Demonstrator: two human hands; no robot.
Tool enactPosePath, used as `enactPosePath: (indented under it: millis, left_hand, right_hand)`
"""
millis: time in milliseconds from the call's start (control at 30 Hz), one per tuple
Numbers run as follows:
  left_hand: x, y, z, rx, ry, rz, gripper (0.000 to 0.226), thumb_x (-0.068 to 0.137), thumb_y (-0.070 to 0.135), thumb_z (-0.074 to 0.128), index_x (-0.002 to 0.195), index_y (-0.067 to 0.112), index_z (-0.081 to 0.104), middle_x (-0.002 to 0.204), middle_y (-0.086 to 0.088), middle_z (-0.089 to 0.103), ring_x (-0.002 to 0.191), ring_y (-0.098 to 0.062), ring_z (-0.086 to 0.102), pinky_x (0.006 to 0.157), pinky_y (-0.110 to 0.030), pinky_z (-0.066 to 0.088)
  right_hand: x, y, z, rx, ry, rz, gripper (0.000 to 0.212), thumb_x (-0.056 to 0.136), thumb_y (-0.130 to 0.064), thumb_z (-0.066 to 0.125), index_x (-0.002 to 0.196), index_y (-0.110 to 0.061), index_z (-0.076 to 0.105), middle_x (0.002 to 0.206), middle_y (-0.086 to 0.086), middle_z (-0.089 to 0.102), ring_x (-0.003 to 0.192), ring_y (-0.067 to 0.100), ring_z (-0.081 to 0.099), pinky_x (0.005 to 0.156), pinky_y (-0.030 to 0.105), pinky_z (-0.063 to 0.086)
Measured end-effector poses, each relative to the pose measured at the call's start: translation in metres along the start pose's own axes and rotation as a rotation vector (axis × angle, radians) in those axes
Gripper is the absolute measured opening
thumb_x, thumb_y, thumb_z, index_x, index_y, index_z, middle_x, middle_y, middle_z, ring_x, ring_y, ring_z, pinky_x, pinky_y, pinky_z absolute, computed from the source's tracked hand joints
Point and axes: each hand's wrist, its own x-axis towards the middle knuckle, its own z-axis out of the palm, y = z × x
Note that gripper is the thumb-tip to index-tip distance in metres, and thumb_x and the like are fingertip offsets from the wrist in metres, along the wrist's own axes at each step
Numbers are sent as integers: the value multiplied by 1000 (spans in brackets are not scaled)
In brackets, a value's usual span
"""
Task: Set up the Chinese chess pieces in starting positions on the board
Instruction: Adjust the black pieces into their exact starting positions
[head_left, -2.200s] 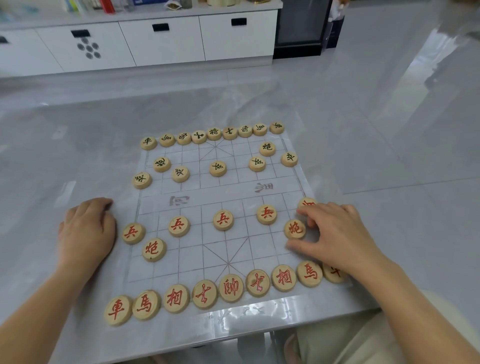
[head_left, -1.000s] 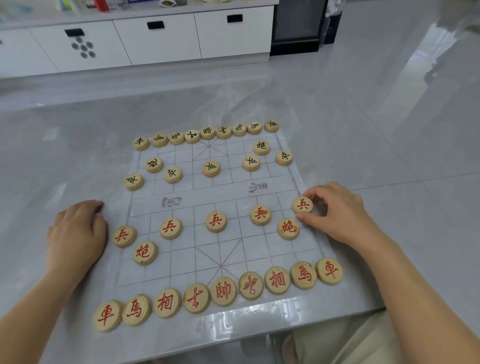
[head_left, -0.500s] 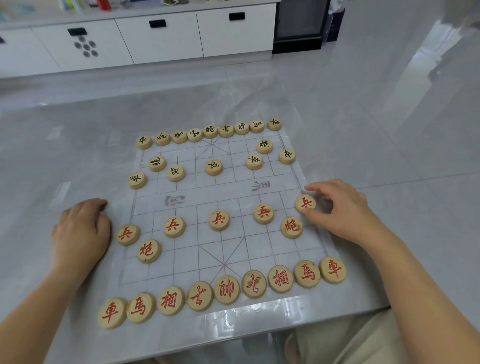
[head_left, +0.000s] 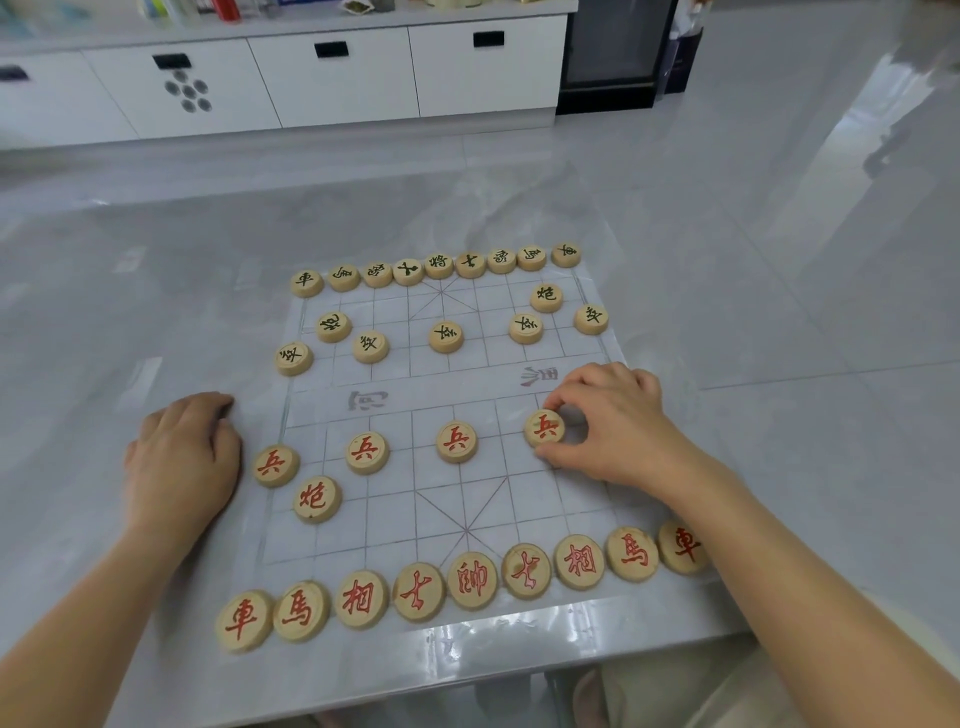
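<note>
On the grey bench (head_left: 779, 467) a clear board (head_left: 395, 519) is laid. Sixteen black pieces (head_left: 445, 335) are counted at its far side: a row of nine, two cannons, five soldiers. Fourteen red pieces (head_left: 471, 579) are seen: a row of nine, one cannon, four soldiers. One red soldier (head_left: 544, 427) is pinched by the right hand (head_left: 618, 426); the left hand (head_left: 179, 462) is rested beside the board, loosely curled, empty

grey table (head_left: 675, 270) | white cabinets (head_left: 337, 78) behind | glossy floor (head_left: 831, 130)
</note>
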Motion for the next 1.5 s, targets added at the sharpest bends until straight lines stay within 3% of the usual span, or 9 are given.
enactPosePath:
  millis: [333,433,567,667,833,1000,1333,1500]
  left_hand:
    - [-1,1,0,6,-5,7,30,94,22,40,121,17,52,125,-11,56,116,-36,44,95,-53,37]
    - [-1,0,0,11,-13,-5,30,95,22,39,121,17,52,125,-12,56,117,-36,44,94,-54,38]
    - [0,-1,0,18,-23,1,32,94,26,37,121,18,52,125,-10,56,116,-35,44,94,-53,37]
    - [1,-1,0,21,-28,-5,29,95,24,39,121,19,52,125,-10,56,116,-35,44,93,-54,37]
    - [1,0,-2,31,-32,-20,45,88,38,27,121,21,52,123,-9,57,114,-34,45,90,-53,38]
    - [0,1,-2,36,-38,-41,45,86,40,27,119,22,51,121,-9,58,112,-35,46,90,-54,39]
    - [2,3,-4,31,-46,-46,45,87,40,27,121,23,50,122,-11,57,112,-37,46,89,-56,40]
    - [0,3,-3,17,-30,-42,45,87,40,27,120,22,51,121,-11,58,112,-37,46,90,-54,39]
  right_hand:
    - [2,4,2,10,-9,-16,46,70,-62,61,111,-42,53,119,-17,43,118,9,33,100,34,15]
    - [6,12,-7,143,-20,32,53,69,-65,63,116,-41,53,122,-17,46,119,8,36,103,34,20]
    - [29,48,-22,310,170,195,42,75,-47,68,112,-30,58,109,-10,55,101,11,52,96,40,40]
    - [55,71,-23,294,196,271,45,77,-34,70,118,-21,56,110,2,57,92,17,54,88,36,45]
    - [81,76,-13,229,148,235,56,78,-40,68,127,-20,50,115,3,51,102,20,54,90,37,45]
    - [86,78,-4,183,219,203,40,77,-44,63,112,-25,58,106,-2,50,93,19,55,87,39,45]
    - [83,78,-1,208,248,189,39,75,-49,64,107,-25,60,106,-3,50,93,17,54,90,43,43]
    - [82,73,-7,241,241,210,55,73,-54,65,119,-26,54,114,-1,50,103,18,52,96,42,38]
